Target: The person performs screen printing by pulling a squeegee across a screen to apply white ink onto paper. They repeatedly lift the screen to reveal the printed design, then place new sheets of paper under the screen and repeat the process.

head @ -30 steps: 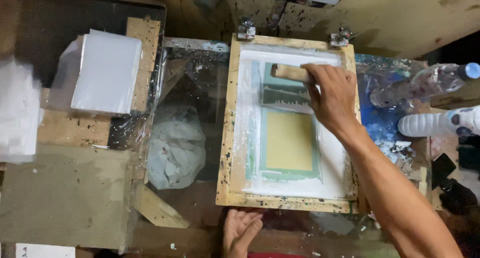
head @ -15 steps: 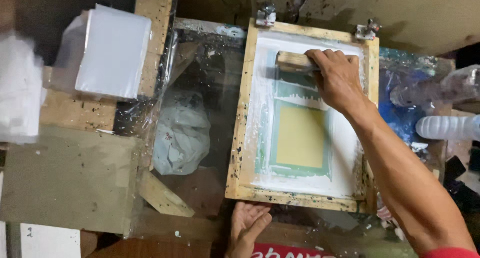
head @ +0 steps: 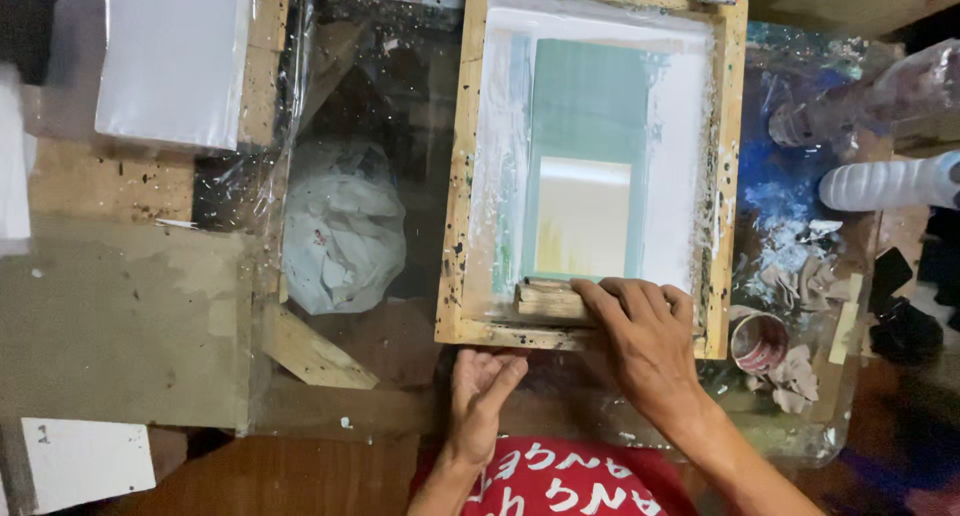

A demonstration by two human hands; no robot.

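A wooden screen-printing frame (head: 462, 166) lies in front of me, its mesh white with a pale green rectangle in the middle. My right hand (head: 645, 341) grips a wooden squeegee (head: 548, 299) that rests on the mesh at the frame's near end. My left hand (head: 480, 391) presses flat against the table just below the frame's near rail, fingers together, holding nothing.
A stack of white sheets (head: 175, 56) sits at the far left. A crumpled white rag (head: 340, 226) lies under clear plastic left of the frame. To the right are plastic bottles (head: 885, 181), a small paint cup (head: 758, 342) and paint-stained scraps.
My right hand has pulled the squeegee from the frame's far end down to its near end. The camera has moved closer.
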